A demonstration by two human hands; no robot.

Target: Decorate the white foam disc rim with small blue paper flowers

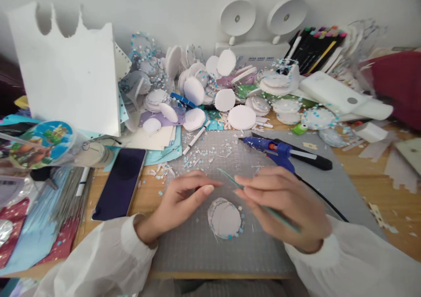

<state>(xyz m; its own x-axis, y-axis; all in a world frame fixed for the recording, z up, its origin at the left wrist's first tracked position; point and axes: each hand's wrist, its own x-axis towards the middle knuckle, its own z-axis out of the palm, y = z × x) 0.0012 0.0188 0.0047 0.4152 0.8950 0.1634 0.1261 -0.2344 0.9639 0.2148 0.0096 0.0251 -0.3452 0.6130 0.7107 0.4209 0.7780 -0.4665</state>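
Observation:
My right hand (286,205) pinches a slim teal tool with a pointed tip (232,178), which slants up to the left; the hand is slightly blurred. Across from its tip, my left hand (184,200) has thumb and forefinger extended with a gap between them, and nothing shows in it. Between and just below both hands, a round white disc (226,220) edged with small white and blue bits lies on the grey cutting mat (204,257). Neither hand touches the disc.
A blue glue gun (269,147) and a black-handled cutter (312,159) lie behind my right hand, a cord trailing rightward. A phone (120,185) lies left. White discs (241,117) crowd the back, beside black markers (317,51). A jagged white foam board (69,73) stands left.

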